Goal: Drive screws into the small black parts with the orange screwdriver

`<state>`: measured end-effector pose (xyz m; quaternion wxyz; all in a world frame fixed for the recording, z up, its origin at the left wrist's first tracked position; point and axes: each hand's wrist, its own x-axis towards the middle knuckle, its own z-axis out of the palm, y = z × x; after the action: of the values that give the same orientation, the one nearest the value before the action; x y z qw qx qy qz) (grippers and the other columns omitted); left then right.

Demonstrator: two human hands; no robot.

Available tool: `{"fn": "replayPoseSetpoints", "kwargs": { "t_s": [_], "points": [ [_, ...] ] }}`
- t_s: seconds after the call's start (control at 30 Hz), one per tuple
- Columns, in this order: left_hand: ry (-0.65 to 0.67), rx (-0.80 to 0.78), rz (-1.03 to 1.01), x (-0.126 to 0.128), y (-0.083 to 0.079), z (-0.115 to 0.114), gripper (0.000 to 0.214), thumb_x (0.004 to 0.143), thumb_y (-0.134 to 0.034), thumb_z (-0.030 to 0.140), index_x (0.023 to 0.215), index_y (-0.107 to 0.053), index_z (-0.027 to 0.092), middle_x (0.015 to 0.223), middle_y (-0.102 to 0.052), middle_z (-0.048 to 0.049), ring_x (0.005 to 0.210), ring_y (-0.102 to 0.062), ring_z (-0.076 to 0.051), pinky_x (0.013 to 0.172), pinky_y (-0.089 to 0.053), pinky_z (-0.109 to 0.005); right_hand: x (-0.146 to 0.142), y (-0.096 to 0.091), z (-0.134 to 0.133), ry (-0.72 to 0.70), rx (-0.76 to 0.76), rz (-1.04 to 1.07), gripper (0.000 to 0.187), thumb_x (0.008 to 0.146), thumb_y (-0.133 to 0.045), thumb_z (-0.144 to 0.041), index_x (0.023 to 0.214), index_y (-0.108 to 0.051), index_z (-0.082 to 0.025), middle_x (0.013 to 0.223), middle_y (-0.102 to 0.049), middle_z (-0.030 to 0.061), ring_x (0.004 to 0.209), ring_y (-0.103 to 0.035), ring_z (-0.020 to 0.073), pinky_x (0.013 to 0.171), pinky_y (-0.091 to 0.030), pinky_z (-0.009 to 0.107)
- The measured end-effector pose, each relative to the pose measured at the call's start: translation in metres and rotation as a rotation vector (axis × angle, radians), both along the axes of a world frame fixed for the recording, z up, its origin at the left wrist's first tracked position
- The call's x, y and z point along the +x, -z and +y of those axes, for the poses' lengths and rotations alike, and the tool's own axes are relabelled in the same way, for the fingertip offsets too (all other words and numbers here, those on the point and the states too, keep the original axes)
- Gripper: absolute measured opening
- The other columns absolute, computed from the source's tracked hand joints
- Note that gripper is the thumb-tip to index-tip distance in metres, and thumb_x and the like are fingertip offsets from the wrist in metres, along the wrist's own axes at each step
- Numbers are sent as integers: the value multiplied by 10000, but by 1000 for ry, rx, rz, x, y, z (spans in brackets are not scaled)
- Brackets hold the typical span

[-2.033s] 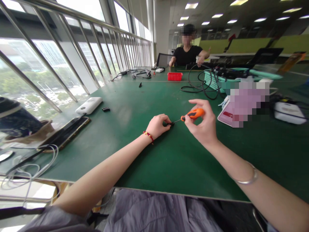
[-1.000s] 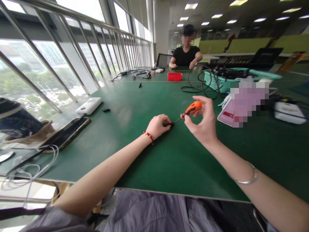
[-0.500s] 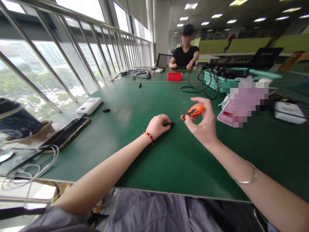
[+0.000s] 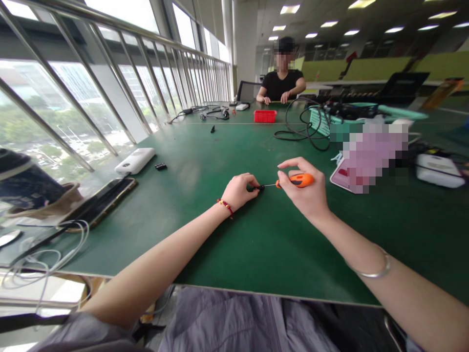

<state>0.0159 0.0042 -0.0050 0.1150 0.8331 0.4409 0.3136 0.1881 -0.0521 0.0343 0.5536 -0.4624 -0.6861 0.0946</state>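
My left hand rests on the green table and pinches a small black part between thumb and fingers; most of that part is hidden, so its kind does not show. To its right, my right hand holds a screwdriver with an orange and black handle. The handle lies against the palm and curled fingers, while the thumb and index finger stick out past it. Lying nearly level, the thin shaft points left, and its tip meets the black part.
On the left are a white power bank, a phone, white cable and a small black piece. A red tray stands ahead, a teal basket with cables to the right, near a pink item. A person sits opposite.
The screwdriver's handle has dropped from an upward slant to nearly level, and my right index finger has come off it. My left hand stays put. The person opposite has shifted their hands.
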Motion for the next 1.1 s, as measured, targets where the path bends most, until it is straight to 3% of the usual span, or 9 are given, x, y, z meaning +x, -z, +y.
{"fn": "replayPoseSetpoints", "kwargs": {
  "t_s": [0.13, 0.27, 0.33, 0.47, 0.63, 0.73, 0.93, 1.1],
  "points": [
    [3, 5, 1, -1, 1, 1, 46, 688, -637, 134, 718, -642, 169, 773, -651, -3, 748, -612, -149, 729, -476, -269, 2, 2, 3, 5, 28, 2, 123, 722, -588, -238, 838, -586, -199, 498, -451, -75, 431, -404, 84, 491, -356, 230],
    [7, 2, -11, 0, 1, 1, 46, 689, -635, 133, 720, -642, 166, 777, -653, -6, 754, -613, -150, 735, -476, -271, 4, 6, 9, 3, 118, 51, 435, 671, -638, -268, 1081, -513, -199, 823, -552, 2, 617, -507, 115, 567, -442, 257],
    [9, 2, -17, 0, 1, 1, 41, 690, -634, 136, 720, -642, 163, 779, -654, -9, 753, -612, -151, 733, -475, -272, 3, 6, 10, 34, 136, 53, 531, 654, -662, -299, 1137, -465, -198, 852, -546, 9, 666, -529, 130, 626, -465, 281],
    [11, 2, -13, 0, 1, 1, 41, 688, -630, 137, 717, -640, 165, 779, -652, -7, 752, -612, -151, 738, -477, -274, 1, 4, 7, 141, 24, 54, 381, 682, -657, -379, 997, -533, -203, 590, -476, -58, 529, -500, 125, 564, -419, 271],
    [12, -9, -11, -1, 1, 2, 41, 691, -629, 146, 721, -640, 172, 788, -654, -6, 761, -615, -151, 745, -484, -274, 1, 3, 4, 49, -46, 62, 138, 742, -594, -326, 817, -573, -212, 539, -512, -55, 453, -467, 97, 515, -380, 242],
    [23, -10, -13, -1, 2, 3, 46, 693, -629, 142, 726, -641, 170, 791, -656, -7, 766, -616, -150, 757, -485, -276, 2, 4, 6, 32, -26, 52, 173, 729, -591, -285, 885, -565, -214, 575, -491, -58, 461, -442, 93, 512, -385, 242],
    [29, -3, -14, -2, 2, 3, 54, 686, -634, 135, 727, -643, 169, 781, -656, -4, 766, -617, -149, 749, -482, -266, 3, 5, 9, 65, 132, 90, 521, 658, -662, -300, 1128, -457, -203, 848, -550, 23, 634, -522, 135, 556, -434, 271],
    [33, -1, -12, -2, 2, 3, 42, 692, -628, 145, 728, -641, 165, 791, -653, -8, 760, -614, -150, 742, -477, -269, 1, 0, 3, 109, 31, 75, 266, 743, -601, -386, 928, -534, -207, 637, -505, -41, 515, -493, 105, 554, -406, 256]
  ]
}}
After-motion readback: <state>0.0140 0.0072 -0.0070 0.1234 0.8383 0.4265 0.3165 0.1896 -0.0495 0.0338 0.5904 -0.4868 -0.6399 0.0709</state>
